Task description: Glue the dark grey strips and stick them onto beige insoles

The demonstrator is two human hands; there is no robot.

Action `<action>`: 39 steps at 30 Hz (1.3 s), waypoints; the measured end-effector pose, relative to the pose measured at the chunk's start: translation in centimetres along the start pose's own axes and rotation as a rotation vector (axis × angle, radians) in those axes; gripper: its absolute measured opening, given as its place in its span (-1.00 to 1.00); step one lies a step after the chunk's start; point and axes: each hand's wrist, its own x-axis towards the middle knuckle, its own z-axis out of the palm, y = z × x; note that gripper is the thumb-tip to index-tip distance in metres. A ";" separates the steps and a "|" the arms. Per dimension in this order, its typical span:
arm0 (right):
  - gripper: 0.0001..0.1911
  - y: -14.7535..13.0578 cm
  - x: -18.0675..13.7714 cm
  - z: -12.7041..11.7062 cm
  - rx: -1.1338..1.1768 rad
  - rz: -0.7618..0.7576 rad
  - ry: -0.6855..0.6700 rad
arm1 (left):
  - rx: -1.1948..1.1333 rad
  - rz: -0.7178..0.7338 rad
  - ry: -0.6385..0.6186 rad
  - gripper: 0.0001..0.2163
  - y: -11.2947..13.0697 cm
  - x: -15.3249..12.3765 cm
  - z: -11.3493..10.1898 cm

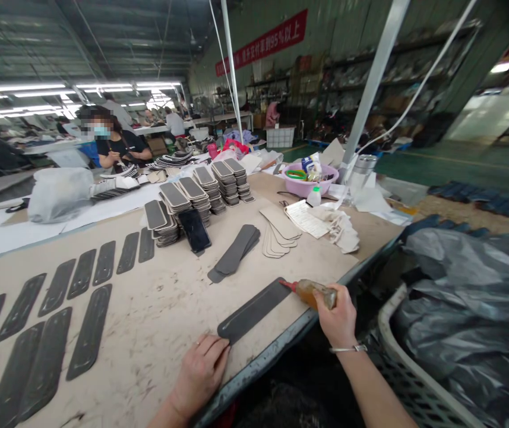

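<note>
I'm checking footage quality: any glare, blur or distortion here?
All in the head view: ceiling tubes glare at upper left; dark strips at left show shiny streaks; background shelves look soft; grey plastic at right seems stretched; the amber bottle is fairly clear.

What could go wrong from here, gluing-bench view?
1. The left hand touches only the near end of the dark strip, while the red nozzle is at the far end; the strip might pivot or slide.
2. The right hand grips the bottle tilted nozzle-down, so too hard a squeeze could over-apply.
3. Streaked strips lie left of the left hand; if those glossy streaks are wet, a stray sleeve might smear them.
</note>
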 end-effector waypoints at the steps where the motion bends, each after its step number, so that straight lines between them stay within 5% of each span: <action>1: -0.69 0.2 0.1 -0.1 -0.003 0.014 0.010 | -0.003 0.002 0.002 -0.86 0.0 0.0 0.0; 6: -0.68 -1.7 -1.1 -0.6 0.074 0.086 -0.010 | -0.032 0.002 0.011 -0.85 0.2 0.1 -0.2; 12: -0.80 -7.2 -4.9 0.3 0.295 -0.037 -0.256 | -0.026 -0.007 -0.026 -0.86 0.2 -0.1 -0.1; 17: -0.84 -9.2 -6.7 1.7 0.388 -0.099 -0.383 | -0.036 -0.007 -0.028 -0.87 0.2 -0.1 -0.2; 29: -0.83 -7.9 -8.1 -0.6 0.335 -0.044 -0.428 | -0.029 0.022 -0.022 -0.87 0.3 0.2 -0.2; 39: -0.79 -2.7 -4.1 -2.5 0.114 -0.034 -0.183 | -0.029 0.003 -0.027 -0.88 0.2 0.2 0.0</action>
